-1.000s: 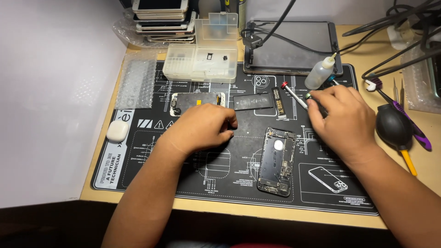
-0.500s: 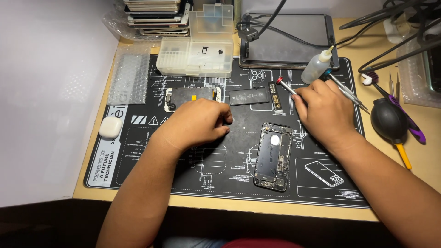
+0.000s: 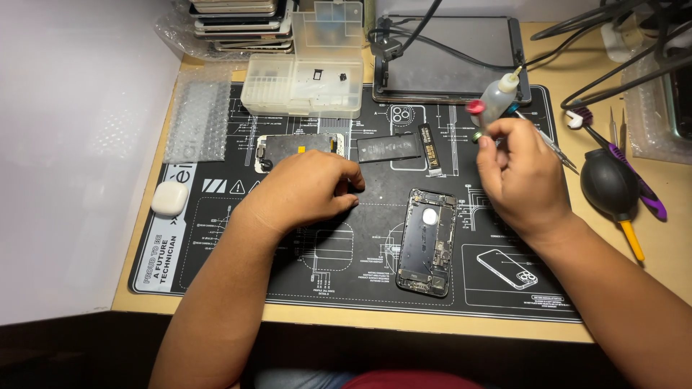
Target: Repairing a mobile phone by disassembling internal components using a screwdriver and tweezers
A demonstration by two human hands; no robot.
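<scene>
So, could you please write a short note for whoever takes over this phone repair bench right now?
Left hand: palm down on the black work mat, partly covering the detached screen assembly.
Right hand: raised, pinching a red-capped screwdriver.
Opened phone body lies between the hands; battery already out, above it.
Done: phone opened, battery removed.
Left: cannot tell.

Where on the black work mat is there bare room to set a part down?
Bare mat lies near the front edge, between the left hand and the opened phone chassis. The back, around the clear parts box and black battery, is crowded.
</scene>
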